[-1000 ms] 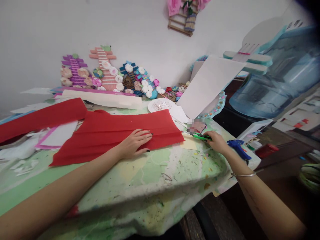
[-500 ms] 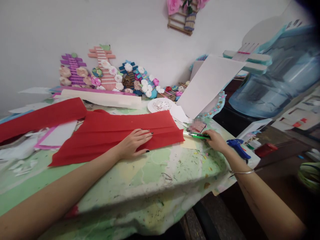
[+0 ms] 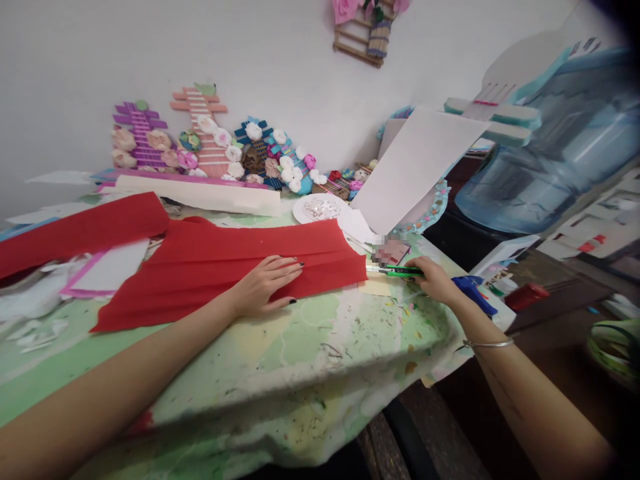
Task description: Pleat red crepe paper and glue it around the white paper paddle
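Observation:
A sheet of red crepe paper (image 3: pixel 200 267) with long fold lines lies across the table. My left hand (image 3: pixel 267 285) rests flat on it near its lower edge, fingers stretched out and holding nothing. Beyond the paper's right end, my right hand (image 3: pixel 434 280) is closed around a green utility knife (image 3: pixel 400 271). The knife's pale blade points left and meets or nearly meets the red edge; I cannot tell whether it touches. A small piece of yellowish paper (image 3: pixel 376 288) lies under that end.
A white plate (image 3: pixel 300 215) of small white bits stands behind the paper. Flower-decorated crafts (image 3: pixel 213 143) lean on the wall. At right are a blue glue gun (image 3: pixel 473 293), a large grey board (image 3: pixel 420 167) and a water bottle (image 3: pixel 545 173). Another red strip (image 3: pixel 85 233) lies left.
The view has shifted slightly. The utility knife lies a little more level at the paper's right end. My left hand stays flat on the red paper.

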`<state>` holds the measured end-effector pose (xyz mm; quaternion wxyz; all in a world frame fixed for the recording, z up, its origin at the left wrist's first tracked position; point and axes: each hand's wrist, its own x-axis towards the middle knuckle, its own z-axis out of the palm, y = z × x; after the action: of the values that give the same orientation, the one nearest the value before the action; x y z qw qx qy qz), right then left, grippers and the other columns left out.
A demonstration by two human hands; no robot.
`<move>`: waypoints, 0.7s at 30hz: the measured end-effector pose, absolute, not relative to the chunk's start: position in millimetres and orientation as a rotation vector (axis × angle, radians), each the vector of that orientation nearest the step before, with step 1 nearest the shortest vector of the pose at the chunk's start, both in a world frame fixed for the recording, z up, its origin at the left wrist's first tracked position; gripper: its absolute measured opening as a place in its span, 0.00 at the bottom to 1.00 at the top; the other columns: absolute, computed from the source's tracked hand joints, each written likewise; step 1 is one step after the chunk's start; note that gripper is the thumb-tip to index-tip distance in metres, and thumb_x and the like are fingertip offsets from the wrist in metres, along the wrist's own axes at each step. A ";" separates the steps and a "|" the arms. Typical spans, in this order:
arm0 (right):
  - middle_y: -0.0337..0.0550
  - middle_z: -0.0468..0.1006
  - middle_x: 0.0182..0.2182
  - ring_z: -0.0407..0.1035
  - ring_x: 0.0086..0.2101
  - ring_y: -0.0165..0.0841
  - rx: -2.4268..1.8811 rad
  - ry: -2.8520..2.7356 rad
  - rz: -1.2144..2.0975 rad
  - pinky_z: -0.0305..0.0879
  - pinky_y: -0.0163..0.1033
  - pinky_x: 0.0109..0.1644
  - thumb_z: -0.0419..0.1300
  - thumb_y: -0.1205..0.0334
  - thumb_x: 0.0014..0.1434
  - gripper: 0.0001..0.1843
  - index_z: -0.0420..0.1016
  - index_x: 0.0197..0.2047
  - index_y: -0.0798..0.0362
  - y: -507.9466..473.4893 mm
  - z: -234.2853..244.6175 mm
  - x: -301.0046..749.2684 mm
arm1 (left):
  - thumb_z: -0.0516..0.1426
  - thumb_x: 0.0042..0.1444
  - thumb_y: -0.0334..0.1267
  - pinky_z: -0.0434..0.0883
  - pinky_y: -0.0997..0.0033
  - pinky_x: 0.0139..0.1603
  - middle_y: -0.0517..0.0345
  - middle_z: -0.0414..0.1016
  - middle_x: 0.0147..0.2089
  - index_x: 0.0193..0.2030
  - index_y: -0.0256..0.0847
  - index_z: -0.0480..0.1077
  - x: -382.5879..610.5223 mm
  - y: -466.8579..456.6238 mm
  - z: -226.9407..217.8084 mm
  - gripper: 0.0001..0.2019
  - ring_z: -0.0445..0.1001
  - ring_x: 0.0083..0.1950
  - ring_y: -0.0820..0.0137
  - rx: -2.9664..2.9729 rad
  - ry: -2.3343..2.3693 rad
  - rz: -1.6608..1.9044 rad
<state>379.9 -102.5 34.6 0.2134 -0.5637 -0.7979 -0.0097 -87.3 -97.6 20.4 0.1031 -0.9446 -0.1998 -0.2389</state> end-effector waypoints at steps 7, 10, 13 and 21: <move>0.47 0.75 0.38 0.69 0.41 0.41 -1.467 -2.302 0.043 0.65 0.44 0.47 0.53 0.77 0.43 0.21 0.73 0.40 0.53 -98.0 31.2 360.0 | 0.52 0.63 0.45 0.55 0.48 0.67 0.45 0.65 0.65 0.66 0.38 0.60 -87.0 -96.7 21.3 0.26 0.60 0.67 0.54 -2.841 -0.638 -0.656; 0.47 0.76 0.39 0.69 0.41 0.42 -1.444 -2.356 0.033 0.64 0.45 0.46 0.53 0.78 0.45 0.21 0.73 0.41 0.52 -99.4 29.8 353.5 | 0.52 0.63 0.47 0.57 0.48 0.66 0.45 0.66 0.64 0.63 0.38 0.64 -86.7 -94.9 20.6 0.25 0.62 0.66 0.54 -2.903 -0.680 -0.606; 0.49 0.76 0.39 0.68 0.42 0.43 -1.456 -2.380 0.029 0.64 0.46 0.47 0.52 0.77 0.45 0.21 0.73 0.42 0.53 -99.6 29.8 351.7 | 0.52 0.64 0.48 0.58 0.47 0.65 0.45 0.66 0.64 0.60 0.38 0.69 -87.9 -92.1 18.7 0.23 0.63 0.66 0.53 -2.925 -0.740 -0.554; 0.49 0.75 0.40 0.68 0.42 0.43 -1.448 -2.350 0.054 0.65 0.47 0.48 0.53 0.76 0.44 0.22 0.75 0.43 0.53 -97.6 28.2 363.3 | 0.50 0.65 0.42 0.67 0.54 0.59 0.51 0.80 0.49 0.47 0.42 0.78 -90.2 -74.4 12.8 0.16 0.72 0.57 0.60 -2.896 -0.796 -0.773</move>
<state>363.3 -97.6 28.2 0.1893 -0.5152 -0.8357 0.0192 -90.2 -74.4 12.8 0.0201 -0.9336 -0.2566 -0.2493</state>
